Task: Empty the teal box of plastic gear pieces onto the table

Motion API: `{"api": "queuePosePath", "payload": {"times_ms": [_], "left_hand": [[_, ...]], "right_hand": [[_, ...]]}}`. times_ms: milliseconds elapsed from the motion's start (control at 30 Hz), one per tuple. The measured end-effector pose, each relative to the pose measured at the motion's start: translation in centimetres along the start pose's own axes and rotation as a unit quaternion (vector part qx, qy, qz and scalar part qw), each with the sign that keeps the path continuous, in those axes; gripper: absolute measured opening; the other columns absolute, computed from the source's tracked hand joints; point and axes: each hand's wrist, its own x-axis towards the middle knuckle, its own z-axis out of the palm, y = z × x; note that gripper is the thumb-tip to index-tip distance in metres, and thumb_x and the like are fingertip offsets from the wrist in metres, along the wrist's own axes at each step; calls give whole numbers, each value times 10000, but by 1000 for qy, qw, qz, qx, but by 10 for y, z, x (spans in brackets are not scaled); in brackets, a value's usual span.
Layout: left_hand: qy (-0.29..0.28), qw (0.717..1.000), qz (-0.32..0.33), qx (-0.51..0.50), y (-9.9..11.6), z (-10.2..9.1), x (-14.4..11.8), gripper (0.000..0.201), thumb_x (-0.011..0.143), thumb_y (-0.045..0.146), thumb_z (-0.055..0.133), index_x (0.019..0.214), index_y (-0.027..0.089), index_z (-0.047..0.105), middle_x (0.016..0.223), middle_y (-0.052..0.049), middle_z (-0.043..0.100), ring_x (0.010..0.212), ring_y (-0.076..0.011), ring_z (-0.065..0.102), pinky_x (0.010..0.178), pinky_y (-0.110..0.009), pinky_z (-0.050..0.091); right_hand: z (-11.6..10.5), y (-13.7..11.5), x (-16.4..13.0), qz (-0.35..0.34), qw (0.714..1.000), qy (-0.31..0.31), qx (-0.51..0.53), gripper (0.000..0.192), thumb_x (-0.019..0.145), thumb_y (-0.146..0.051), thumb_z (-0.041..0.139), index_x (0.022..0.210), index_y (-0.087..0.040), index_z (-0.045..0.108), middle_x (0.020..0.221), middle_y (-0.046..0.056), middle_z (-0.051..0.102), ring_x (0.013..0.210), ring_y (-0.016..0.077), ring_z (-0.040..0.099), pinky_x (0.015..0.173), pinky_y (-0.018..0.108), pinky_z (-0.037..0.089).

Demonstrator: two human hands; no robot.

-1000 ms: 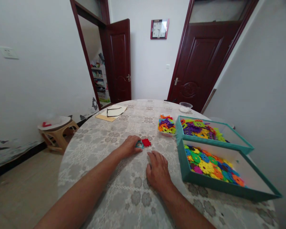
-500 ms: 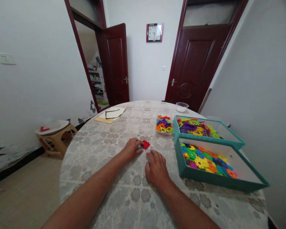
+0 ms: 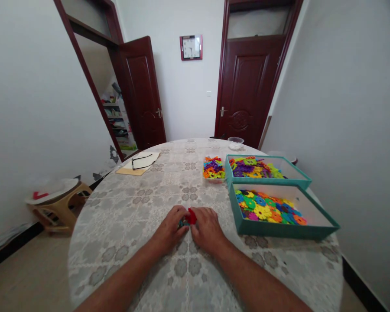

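Observation:
My left hand (image 3: 171, 226) is closed, its thumb and fingers around a small blue plastic interlocking piece (image 3: 183, 222), mostly covered. Against it is a red plastic interlocking piece (image 3: 192, 216) with a notched edge. The thumb and fingers of my right hand (image 3: 208, 227) close on the red piece from the other side. Both hands rest low over the near middle of the table, fingertips almost meeting. Whether the two pieces are locked together is hidden by the fingers.
Right of my hands, a teal box (image 3: 279, 230) holds many flower-shaped discs. Behind it stands another teal box (image 3: 266, 181) of colourful pieces, beside a small clear tub (image 3: 214, 180). Glasses (image 3: 142, 164) lie on paper at the left; a clear bowl (image 3: 235, 143) stands at the back.
My right hand has moved in to the pieces and taken hold of the red one. Both hands are now together and nearer to me. The view has shifted right.

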Motion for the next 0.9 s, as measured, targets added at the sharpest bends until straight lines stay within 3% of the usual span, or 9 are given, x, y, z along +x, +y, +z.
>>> {"api": "queuePosePath", "payload": {"times_ms": [100, 200, 400, 567, 633, 700, 767, 833, 900], "left_hand": [[22, 1000, -2, 11, -4, 4, -4, 557, 886, 214, 650, 1429, 279, 543, 1368, -113, 593, 1279, -276, 560, 1130, -457, 445], [37, 999, -5, 29, -12, 7, -4, 659, 902, 254, 657, 1528, 284, 455, 1448, -128, 568, 1343, -292, 537, 1160, -481, 423], [63, 990, -35, 118, -21, 9, -1, 431, 868, 383, 725, 1287, 301, 665, 1276, -117, 687, 1193, -342, 615, 1059, -499, 466], [57, 987, -42, 145, -18, 1, 0, 337, 844, 431, 744, 1145, 280, 726, 1121, -111, 729, 1055, -331, 639, 973, -476, 474], [66, 992, -58, 91, -13, -4, 1, 354, 813, 446, 771, 1113, 260, 745, 1106, -114, 734, 1050, -323, 637, 986, -471, 472], [103, 988, -115, -13, -6, -10, 4, 379, 764, 464, 812, 1073, 251, 761, 1097, -101, 743, 1065, -313, 640, 1010, -461, 471], [161, 954, -202, -154, 1, -15, 8, 413, 754, 514, 815, 1061, 243, 765, 1087, -86, 749, 1046, -288, 663, 962, -420, 506], [193, 919, -238, -247, 8, -18, 12, 474, 863, 621, 677, 1129, 234, 736, 1092, -85, 745, 957, -231, 692, 801, -338, 546], [204, 858, -263, -390, 15, -17, 15, 517, 867, 643, 676, 1167, 223, 699, 1096, -80, 728, 869, -186, 699, 655, -268, 529]], "right_hand": [[-6, -4, 2, 0, 1000, 5, 18, 522, 832, -177, 608, 1354, -198, 599, 1228, 110, 687, 1176, 268, 580, 1097, 453, 403], [-10, -7, 5, 4, 1000, 25, 18, 508, 832, -186, 617, 1339, -167, 605, 1202, 121, 682, 1154, 266, 578, 1061, 434, 432], [-25, -12, 7, -26, 996, 83, -14, 443, 852, -199, 625, 1293, -161, 613, 1236, 131, 651, 1171, 268, 548, 1049, 447, 456], [-31, -13, 8, -37, 994, 104, 26, 401, 880, -205, 582, 1276, -165, 629, 1240, 133, 648, 1174, 255, 566, 1073, 444, 470], [-30, -11, 9, -19, 990, 108, 88, 373, 903, -205, 539, 1259, -166, 642, 1203, 122, 665, 1158, 237, 592, 1070, 419, 483], [-28, -8, 10, 16, 980, 105, 170, 360, 933, -223, 499, 1257, -173, 649, 1192, 109, 682, 1134, 222, 625, 1027, 386, 514], [-25, -4, 11, 58, 962, 96, 250, 358, 964, -263, 478, 1269, -189, 651, 1210, 97, 697, 1114, 216, 654, 970, 361, 540], [-23, -2, 12, 91, 943, 93, 307, 361, 987, -311, 473, 1282, -199, 647, 1239, 93, 705, 1111, 221, 670, 954, 364, 548], [-21, -1, 11, 100, 932, 92, 335, 369, 996, -342, 476, 1295, -201, 641, 1261, 96, 706, 1122, 231, 675, 977, 385, 543]]}}
